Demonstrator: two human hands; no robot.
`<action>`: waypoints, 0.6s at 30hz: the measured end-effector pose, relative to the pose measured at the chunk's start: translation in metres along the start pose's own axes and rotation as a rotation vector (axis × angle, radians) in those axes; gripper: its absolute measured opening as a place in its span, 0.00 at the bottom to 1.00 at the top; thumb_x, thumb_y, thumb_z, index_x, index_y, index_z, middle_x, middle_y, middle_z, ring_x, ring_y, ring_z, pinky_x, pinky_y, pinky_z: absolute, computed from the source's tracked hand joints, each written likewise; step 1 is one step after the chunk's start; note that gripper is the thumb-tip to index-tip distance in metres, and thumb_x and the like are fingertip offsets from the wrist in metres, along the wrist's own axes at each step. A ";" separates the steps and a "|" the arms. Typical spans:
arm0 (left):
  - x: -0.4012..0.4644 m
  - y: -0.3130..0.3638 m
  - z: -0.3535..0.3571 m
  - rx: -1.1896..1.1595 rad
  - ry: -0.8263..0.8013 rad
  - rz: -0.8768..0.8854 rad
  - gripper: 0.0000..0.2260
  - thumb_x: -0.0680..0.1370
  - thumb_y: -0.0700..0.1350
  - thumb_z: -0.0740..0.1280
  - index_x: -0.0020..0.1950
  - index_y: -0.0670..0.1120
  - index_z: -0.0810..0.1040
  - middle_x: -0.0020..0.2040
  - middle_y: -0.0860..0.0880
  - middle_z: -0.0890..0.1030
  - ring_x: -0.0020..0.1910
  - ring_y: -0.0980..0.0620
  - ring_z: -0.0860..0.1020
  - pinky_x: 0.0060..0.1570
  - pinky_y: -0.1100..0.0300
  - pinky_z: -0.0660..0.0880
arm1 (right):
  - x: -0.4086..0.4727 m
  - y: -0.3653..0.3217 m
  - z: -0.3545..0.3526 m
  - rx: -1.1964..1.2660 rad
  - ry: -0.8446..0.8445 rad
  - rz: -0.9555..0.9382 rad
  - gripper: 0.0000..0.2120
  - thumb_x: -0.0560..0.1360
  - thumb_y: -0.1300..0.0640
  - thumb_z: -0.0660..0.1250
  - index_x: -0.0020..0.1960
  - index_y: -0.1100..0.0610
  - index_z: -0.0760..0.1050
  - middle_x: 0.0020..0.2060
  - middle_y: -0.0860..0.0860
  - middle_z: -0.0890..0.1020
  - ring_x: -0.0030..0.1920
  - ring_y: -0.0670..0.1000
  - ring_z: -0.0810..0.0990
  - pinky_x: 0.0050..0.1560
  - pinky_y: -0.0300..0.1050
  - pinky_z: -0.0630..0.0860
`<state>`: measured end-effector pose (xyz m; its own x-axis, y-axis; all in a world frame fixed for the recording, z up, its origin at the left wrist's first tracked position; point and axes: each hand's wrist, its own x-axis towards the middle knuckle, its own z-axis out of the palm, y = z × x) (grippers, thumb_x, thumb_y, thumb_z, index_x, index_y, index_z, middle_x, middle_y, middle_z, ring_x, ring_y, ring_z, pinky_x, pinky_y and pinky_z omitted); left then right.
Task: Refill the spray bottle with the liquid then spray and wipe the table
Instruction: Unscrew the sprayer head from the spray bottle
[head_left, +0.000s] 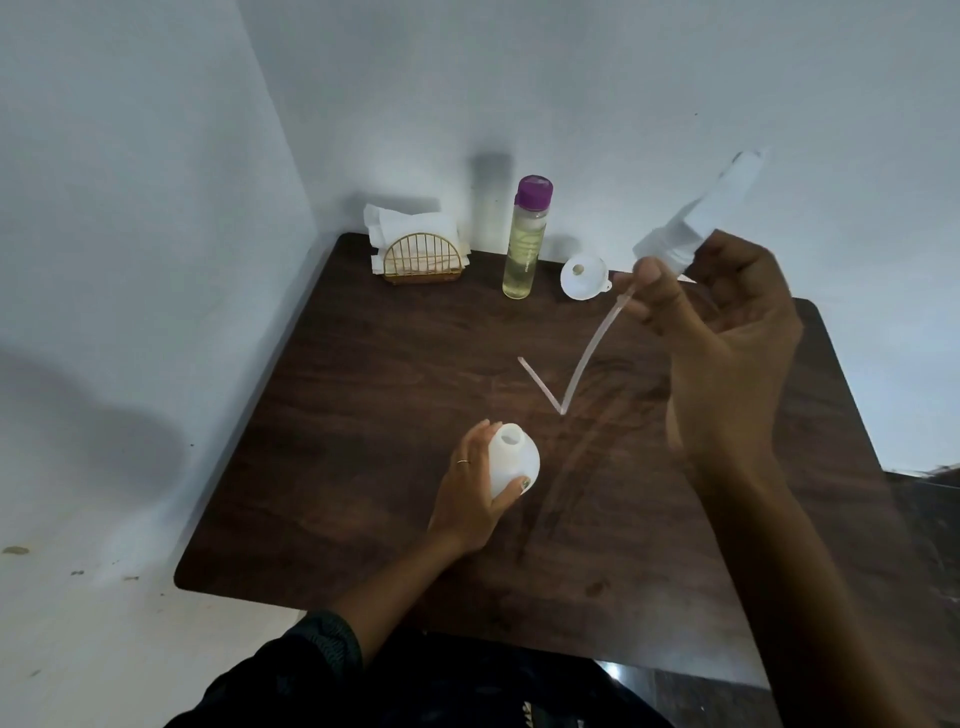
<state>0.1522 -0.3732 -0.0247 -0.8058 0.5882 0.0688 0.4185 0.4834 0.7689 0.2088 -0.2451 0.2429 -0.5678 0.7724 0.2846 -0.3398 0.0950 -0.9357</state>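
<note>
My left hand (470, 493) grips the white spray bottle body (511, 462), which stands uncapped on the dark wooden table (363, 415). My right hand (727, 343) holds the white spray head (701, 213) raised above the table's right side. Its thin dip tube (587, 358) hangs down and bends sharply near the tabletop. At the back stands a clear bottle of yellowish liquid (524, 244) with a purple cap. A white funnel (584, 278) lies beside it.
A gold wire holder with white napkins (415, 249) sits at the back left of the table. White walls close in behind and to the left. The table's front edge is near my body.
</note>
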 end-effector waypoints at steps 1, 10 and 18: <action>0.000 0.001 0.000 -0.001 -0.002 -0.008 0.34 0.73 0.61 0.63 0.74 0.49 0.58 0.74 0.48 0.62 0.69 0.50 0.65 0.67 0.53 0.68 | 0.002 -0.001 -0.003 0.008 0.015 0.001 0.14 0.70 0.63 0.72 0.54 0.62 0.73 0.44 0.52 0.83 0.44 0.54 0.83 0.44 0.46 0.80; -0.001 0.004 -0.003 0.010 -0.012 0.005 0.33 0.75 0.56 0.66 0.74 0.47 0.58 0.73 0.47 0.62 0.69 0.48 0.65 0.66 0.53 0.68 | 0.035 0.029 -0.073 0.359 0.119 0.548 0.04 0.74 0.59 0.63 0.48 0.57 0.75 0.41 0.51 0.82 0.39 0.48 0.80 0.40 0.38 0.76; -0.001 0.004 -0.003 0.023 -0.007 0.003 0.33 0.74 0.59 0.64 0.74 0.49 0.58 0.73 0.48 0.63 0.69 0.49 0.66 0.65 0.55 0.68 | 0.010 0.121 -0.118 0.325 0.013 1.038 0.19 0.57 0.54 0.68 0.46 0.60 0.79 0.38 0.52 0.82 0.32 0.47 0.76 0.33 0.37 0.72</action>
<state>0.1531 -0.3742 -0.0199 -0.8015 0.5943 0.0669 0.4309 0.4963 0.7537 0.2503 -0.1521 0.1082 -0.6851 0.3869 -0.6172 0.1184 -0.7769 -0.6184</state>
